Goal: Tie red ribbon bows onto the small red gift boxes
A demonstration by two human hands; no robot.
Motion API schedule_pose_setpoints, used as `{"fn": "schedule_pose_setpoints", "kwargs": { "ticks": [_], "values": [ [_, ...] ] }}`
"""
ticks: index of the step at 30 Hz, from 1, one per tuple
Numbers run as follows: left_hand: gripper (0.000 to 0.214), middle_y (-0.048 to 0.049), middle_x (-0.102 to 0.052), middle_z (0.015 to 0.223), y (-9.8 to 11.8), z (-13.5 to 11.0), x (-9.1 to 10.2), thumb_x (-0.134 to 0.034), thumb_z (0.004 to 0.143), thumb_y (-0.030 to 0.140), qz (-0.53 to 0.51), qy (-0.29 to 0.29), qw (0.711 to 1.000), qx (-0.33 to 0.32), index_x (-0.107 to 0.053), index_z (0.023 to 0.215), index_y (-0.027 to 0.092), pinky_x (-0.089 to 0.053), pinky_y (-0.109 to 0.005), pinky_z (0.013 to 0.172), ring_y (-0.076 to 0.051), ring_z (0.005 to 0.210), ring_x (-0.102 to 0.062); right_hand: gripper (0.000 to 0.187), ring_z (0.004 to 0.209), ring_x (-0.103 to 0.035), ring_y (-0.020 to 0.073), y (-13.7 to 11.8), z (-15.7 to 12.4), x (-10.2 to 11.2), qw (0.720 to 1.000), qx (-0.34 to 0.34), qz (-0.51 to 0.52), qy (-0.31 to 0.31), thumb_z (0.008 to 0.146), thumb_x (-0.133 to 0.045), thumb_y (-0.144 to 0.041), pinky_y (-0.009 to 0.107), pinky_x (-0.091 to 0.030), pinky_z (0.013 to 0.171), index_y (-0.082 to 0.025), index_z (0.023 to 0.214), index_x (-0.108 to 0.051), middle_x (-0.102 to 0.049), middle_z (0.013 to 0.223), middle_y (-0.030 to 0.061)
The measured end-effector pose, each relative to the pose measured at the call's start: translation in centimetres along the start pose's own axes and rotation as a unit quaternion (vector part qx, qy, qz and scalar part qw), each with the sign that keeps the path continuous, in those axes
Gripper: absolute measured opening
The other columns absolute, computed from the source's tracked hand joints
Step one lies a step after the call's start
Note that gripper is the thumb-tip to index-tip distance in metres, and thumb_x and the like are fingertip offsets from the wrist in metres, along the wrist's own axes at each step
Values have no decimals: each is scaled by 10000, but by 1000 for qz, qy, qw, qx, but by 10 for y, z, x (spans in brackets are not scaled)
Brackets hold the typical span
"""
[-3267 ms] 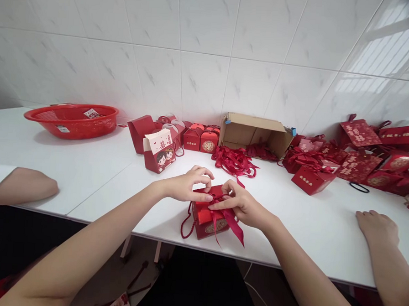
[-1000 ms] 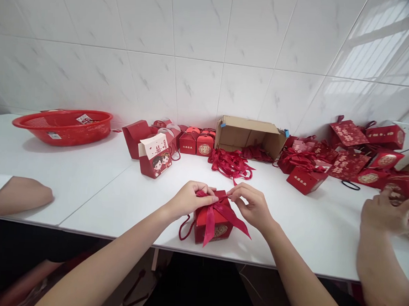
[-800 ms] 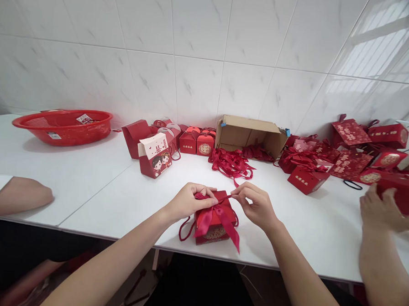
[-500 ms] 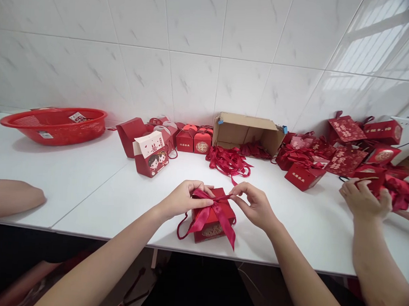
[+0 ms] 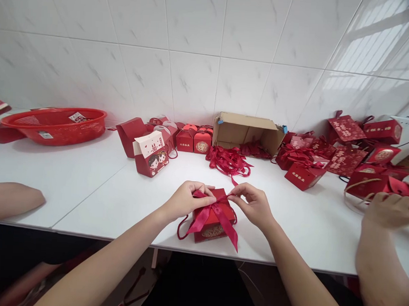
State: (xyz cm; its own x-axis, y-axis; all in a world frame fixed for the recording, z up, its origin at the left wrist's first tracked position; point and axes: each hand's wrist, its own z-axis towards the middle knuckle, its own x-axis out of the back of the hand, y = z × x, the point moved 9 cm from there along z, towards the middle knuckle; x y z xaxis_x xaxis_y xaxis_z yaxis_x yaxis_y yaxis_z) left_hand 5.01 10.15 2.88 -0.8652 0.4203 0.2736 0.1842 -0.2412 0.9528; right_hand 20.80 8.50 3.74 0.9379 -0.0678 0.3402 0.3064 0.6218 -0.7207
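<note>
A small red gift box with a gold emblem stands near the table's front edge, a dark red cord handle looping out on its left. Across its top lies a crimson satin ribbon tied in a bow, its two tails hanging over the front. My left hand pinches the bow's left loop, thumb close to the knot. On the other side my right hand pinches the right loop between thumb and fingers. Both hands partly cover the box's top.
Behind lie a pile of loose ribbons and an open cardboard box. Several gift boxes stand left of it, including a cartoon-printed box. A red basket sits far left. At right, a co-worker's hand is beside a red box.
My hands have barely shifted, still pinching the ribbon. The right co-worker's hand moved right, and a red box with a cord shows there. Red boxes have appeared at the far left edge.
</note>
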Motion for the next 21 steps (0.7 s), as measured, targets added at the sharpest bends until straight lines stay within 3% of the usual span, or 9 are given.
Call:
{"fn": "schedule_pose_setpoints", "kwargs": {
  "ticks": [6,14,18,21],
  "values": [
    [281,-66,-740,840,0,1,-1,-725,689,339,-1,4,1000,-16,-532,545,195,-424,-417,970,-288,1166,-558,119,669,-642,161,-11,7,7,999,41,-29,-6,799,-669,-247,284,-510,613,-207,726,-584,-685,712,23],
    [292,-85,-732,830,-3,3,1,-719,701,313,12,12,999,-27,-506,547,186,-437,-415,957,-288,1159,-564,293,663,-632,161,-14,7,8,997,69,-37,-24,820,-647,-258,284,-489,594,-212,615,-442,-688,720,31],
    [342,-88,-720,854,-1,6,3,-727,693,326,5,-7,999,-39,-448,556,186,-448,-408,932,-278,1115,-582,201,689,-600,153,-6,10,4,995,11,-30,-90,821,-646,-326,286,-480,616,-212,745,-498,-654,765,28],
    [329,-120,-667,1058,2,11,3,-687,727,387,-13,-27,999,-42,-474,603,170,-470,-382,872,-258,1047,-597,190,851,-610,178,-12,17,12,995,-4,1,-96,837,-616,-378,335,-494,762,-214,908,-551,-638,907,50]
  ]
}}
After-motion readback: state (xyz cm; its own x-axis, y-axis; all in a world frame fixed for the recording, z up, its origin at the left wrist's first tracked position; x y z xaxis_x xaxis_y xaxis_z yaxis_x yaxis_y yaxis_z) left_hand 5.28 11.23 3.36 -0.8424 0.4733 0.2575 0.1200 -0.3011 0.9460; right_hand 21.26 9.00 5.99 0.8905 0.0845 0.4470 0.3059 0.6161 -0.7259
